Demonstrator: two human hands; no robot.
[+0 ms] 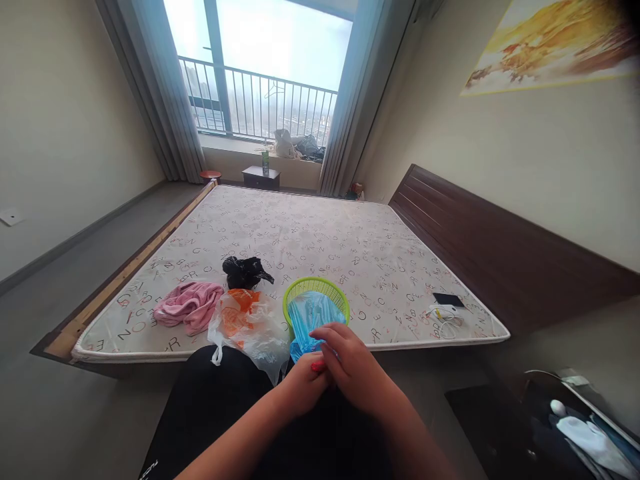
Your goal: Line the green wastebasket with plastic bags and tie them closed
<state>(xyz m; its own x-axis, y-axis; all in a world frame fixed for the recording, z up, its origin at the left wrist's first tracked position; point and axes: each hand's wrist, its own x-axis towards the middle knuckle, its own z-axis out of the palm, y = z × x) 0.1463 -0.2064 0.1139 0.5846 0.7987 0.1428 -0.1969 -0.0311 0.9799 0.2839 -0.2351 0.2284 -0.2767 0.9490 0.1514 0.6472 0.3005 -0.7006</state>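
Both hands are close together above my lap, at the near edge of the mattress. My left hand (307, 383) is closed, with a small red thing (319, 366) showing at its fingers; its kind is unclear. My right hand (353, 363) curves over the left, fingers bent and pressed together, and whatever they pinch is hidden. Just beyond them, a blue plastic bag (316, 312) lies in a green plastic basket (317, 285) and spills over its near rim. To the left is a crumpled white plastic bag (265, 327) with orange print, reaching over the mattress edge towards my knee.
On the mattress (300, 227) lie a pink cloth (190, 307), a black plastic bag (246, 271), a dark phone (448, 300) and a white cable (449, 323). A dark headboard (500, 253) stands right. Beyond the bed, a bottle (265, 162) stands on a nightstand (260, 177).
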